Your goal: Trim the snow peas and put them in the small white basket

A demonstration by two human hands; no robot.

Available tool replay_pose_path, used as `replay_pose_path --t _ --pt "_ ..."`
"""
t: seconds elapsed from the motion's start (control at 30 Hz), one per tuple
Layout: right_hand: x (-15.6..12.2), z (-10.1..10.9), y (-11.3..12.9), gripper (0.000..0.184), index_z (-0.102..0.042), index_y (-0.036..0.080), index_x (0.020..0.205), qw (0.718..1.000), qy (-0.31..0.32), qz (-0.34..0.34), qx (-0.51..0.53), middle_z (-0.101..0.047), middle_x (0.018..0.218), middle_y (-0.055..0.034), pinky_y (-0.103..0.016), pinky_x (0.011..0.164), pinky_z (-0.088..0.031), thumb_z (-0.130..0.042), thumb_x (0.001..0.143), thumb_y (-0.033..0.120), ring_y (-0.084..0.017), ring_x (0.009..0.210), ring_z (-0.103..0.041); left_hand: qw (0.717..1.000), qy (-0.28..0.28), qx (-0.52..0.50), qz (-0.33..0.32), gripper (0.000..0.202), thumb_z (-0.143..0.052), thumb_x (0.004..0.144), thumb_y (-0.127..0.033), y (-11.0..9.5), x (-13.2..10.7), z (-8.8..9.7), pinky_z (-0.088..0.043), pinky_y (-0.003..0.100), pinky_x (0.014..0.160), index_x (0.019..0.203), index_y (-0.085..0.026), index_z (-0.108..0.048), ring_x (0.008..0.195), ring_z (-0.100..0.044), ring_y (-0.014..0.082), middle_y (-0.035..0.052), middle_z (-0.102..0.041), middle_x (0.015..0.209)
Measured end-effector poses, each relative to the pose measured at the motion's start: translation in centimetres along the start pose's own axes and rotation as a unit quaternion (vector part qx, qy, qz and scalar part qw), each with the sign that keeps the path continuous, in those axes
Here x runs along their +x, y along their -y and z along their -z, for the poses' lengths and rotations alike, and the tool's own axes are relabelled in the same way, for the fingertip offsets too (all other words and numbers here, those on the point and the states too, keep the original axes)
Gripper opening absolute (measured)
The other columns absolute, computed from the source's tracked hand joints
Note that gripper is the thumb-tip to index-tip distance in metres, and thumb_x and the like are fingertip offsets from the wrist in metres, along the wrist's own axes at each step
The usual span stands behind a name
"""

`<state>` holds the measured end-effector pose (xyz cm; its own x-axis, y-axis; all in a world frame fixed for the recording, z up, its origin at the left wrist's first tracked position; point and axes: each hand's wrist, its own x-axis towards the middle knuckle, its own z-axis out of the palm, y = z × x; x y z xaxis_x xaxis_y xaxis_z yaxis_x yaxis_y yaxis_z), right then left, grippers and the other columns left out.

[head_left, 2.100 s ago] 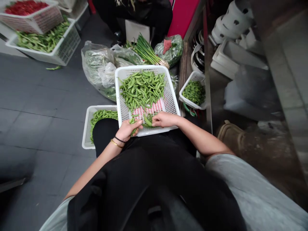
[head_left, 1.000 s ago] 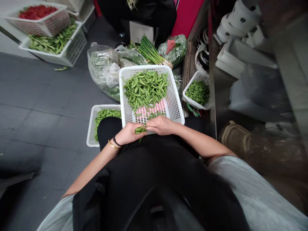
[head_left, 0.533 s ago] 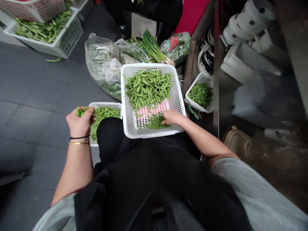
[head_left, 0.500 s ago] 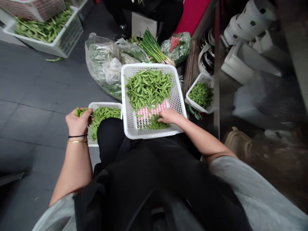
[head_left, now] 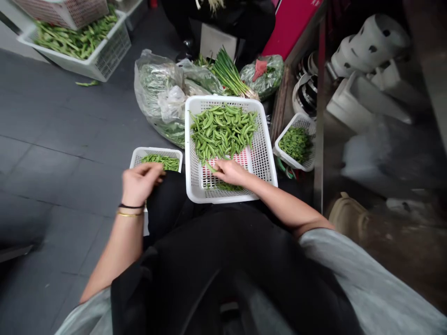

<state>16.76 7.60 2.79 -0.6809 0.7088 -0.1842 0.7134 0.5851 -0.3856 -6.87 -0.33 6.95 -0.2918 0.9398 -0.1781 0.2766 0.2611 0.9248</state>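
Note:
A large white basket (head_left: 190, 188) sits on my lap with a heap of green pea pods (head_left: 223, 130) in its far part. Inside it, my right hand (head_left: 230, 172) has its fingers closed, pinching one pea pod (head_left: 210, 166) at the heap's near edge. Trimmed green scraps (head_left: 228, 186) lie below that hand, partly covered by it. My left hand (head_left: 139, 184) is over the near side of a smaller white basket (head_left: 157, 150), which holds more pods (head_left: 164, 161). Its fingers are bent together; whatever they hold is hidden.
Bagged greens (head_left: 157, 88) and spring onions (head_left: 230, 74) lie beyond the large basket, near a seated person's dark-clothed legs (head_left: 256, 32). At right stands a basket of leafy greens (head_left: 295, 144) beside a metal post (head_left: 319, 139). Stacked baskets (head_left: 91, 65) stand far left.
My left hand has moved right, over the small basket; the pods that showed in it no longer show. My right hand has gone from the scraps up to the pods' near edge. The view has shifted slightly.

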Motion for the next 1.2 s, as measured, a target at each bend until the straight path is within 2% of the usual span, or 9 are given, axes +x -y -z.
replay_pose_path --t 0.13,0.27,0.43,0.63,0.8,0.87,0.93,1.03,1.2 --pt "-4.2 0.6 2.7 0.015 -0.055 0.015 0.085 0.986 -0.124 0.069 0.086 -0.061 0.081 -0.0052 -0.025 0.065 -0.040 -0.054 0.087 0.030 -0.014 0.073 -0.055 0.976 0.169 -0.128 0.045 0.031 -0.075 0.065 -0.039 -0.7 -1.6 -4.9 -0.045 0.023 0.047 0.074 -0.011 -0.067 0.046 -0.055 0.0106 0.0026 -0.064 0.057" --pt "-7.0 0.9 2.9 0.010 -0.059 0.016 0.083 0.952 -0.187 0.084 0.228 -0.061 0.074 -0.0020 -0.023 0.065 -0.043 -0.056 0.085 0.026 -0.012 0.069 -0.057 0.931 0.231 -0.261 0.111 0.032 -0.076 0.064 -0.038 -1.0 -2.9 -8.4 -0.040 0.019 0.042 0.064 -0.012 -0.058 0.039 -0.049 0.0071 -0.0002 -0.058 0.048" --pt "-9.2 1.7 2.4 0.007 -0.058 0.017 0.083 0.894 -0.158 0.046 0.416 -0.062 0.068 0.0024 -0.021 0.061 -0.047 -0.056 0.084 0.023 -0.008 0.060 -0.060 0.905 0.285 -0.283 0.138 0.029 -0.075 0.069 -0.035 -1.8 -3.7 -8.8 -0.037 0.016 0.038 0.068 -0.011 -0.058 0.037 -0.045 0.0052 -0.0018 -0.054 0.046" --pt "-9.4 1.9 3.3 0.014 -0.050 0.016 0.079 0.829 -0.017 0.022 0.559 -0.058 0.057 0.0048 -0.020 0.050 -0.047 -0.049 0.085 0.028 -0.009 0.049 -0.058 0.884 0.346 -0.284 0.133 0.029 -0.074 0.069 -0.034 -1.9 -4.4 -9.0 -0.036 0.016 0.035 0.066 -0.012 -0.055 0.036 -0.040 0.0051 -0.0044 -0.047 0.044" --pt "-9.3 3.1 -0.3 0.017 -0.046 0.017 0.081 0.793 -0.128 -0.040 0.594 -0.054 0.052 0.0068 -0.020 0.046 -0.046 -0.048 0.085 0.034 -0.008 0.043 -0.052 0.861 0.423 -0.252 0.128 0.025 -0.072 0.071 -0.031 -1.4 -3.8 -7.9 -0.037 0.017 0.034 0.080 -0.010 -0.064 0.036 -0.044 0.0056 0.0007 -0.058 0.054" --pt "-9.4 4.0 -1.8 0.018 -0.046 0.018 0.082 0.810 -0.195 -0.069 0.550 -0.052 0.053 0.0063 -0.022 0.047 -0.045 -0.045 0.087 0.035 -0.009 0.044 -0.051 0.861 0.426 -0.244 0.135 0.026 -0.072 0.071 -0.030 -1.4 -3.5 -7.4 -0.037 0.018 0.034 0.085 -0.009 -0.066 0.036 -0.045 0.0059 0.0028 -0.062 0.059" --pt "-9.5 4.6 -2.3 0.018 -0.049 0.017 0.083 0.866 -0.229 -0.066 0.439 -0.055 0.062 0.0024 -0.025 0.054 -0.047 -0.045 0.088 0.034 -0.010 0.053 -0.054 0.860 0.428 -0.239 0.141 0.028 -0.072 0.072 -0.029 -1.4 -3.2 -7.0 -0.038 0.018 0.034 0.090 -0.009 -0.067 0.036 -0.046 0.0062 0.0036 -0.063 0.060" --pt "-9.1 4.6 -0.7 0.018 -0.056 0.015 0.092 0.957 -0.207 0.030 0.199 -0.060 0.090 -0.0072 -0.028 0.070 -0.047 -0.049 0.088 0.031 -0.015 0.079 -0.058 0.849 0.458 -0.221 0.143 0.029 -0.069 0.073 -0.029 -1.6 -2.9 -6.9 -0.038 0.018 0.034 0.094 -0.009 -0.068 0.036 -0.048 0.0071 0.0047 -0.064 0.060" --pt "-7.7 3.2 2.4 0.026 -0.061 0.015 0.090 0.977 -0.091 0.184 -0.060 -0.058 0.084 -0.0071 -0.027 0.068 -0.040 -0.037 0.095 0.024 -0.016 0.078 -0.054 0.842 0.501 -0.162 0.118 0.027 -0.061 0.080 -0.032 -1.8 -2.6 -6.8 -0.035 0.018 0.033 0.091 -0.009 -0.069 0.035 -0.047 0.0077 0.0055 -0.064 0.058"
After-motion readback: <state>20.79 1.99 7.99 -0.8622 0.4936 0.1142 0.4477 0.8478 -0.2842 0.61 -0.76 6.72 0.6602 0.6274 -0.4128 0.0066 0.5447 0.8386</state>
